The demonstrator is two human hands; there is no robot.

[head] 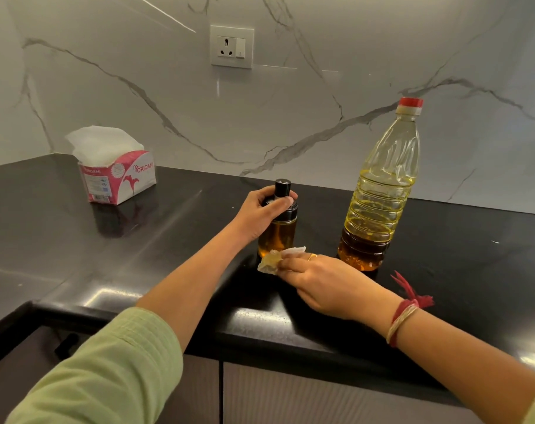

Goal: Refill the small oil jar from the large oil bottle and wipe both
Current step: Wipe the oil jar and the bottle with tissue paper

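Observation:
The small oil jar point(278, 231) stands upright on the black counter, with amber oil inside and a black cap on top. My left hand point(264, 211) grips its black collar just below the cap. My right hand point(324, 281) pinches a crumpled, oil-stained tissue point(271, 261) against the counter at the jar's base. To the right stands the large oil bottle point(379, 194), clear plastic with a red cap on, holding yellow oil over a darker layer at the bottom.
A pink and white tissue box point(116, 175) with tissues sticking out sits at the back left of the black counter point(168, 249). A marble wall with a socket point(232, 46) rises behind. The counter's front edge runs below my forearms, above cabinet doors.

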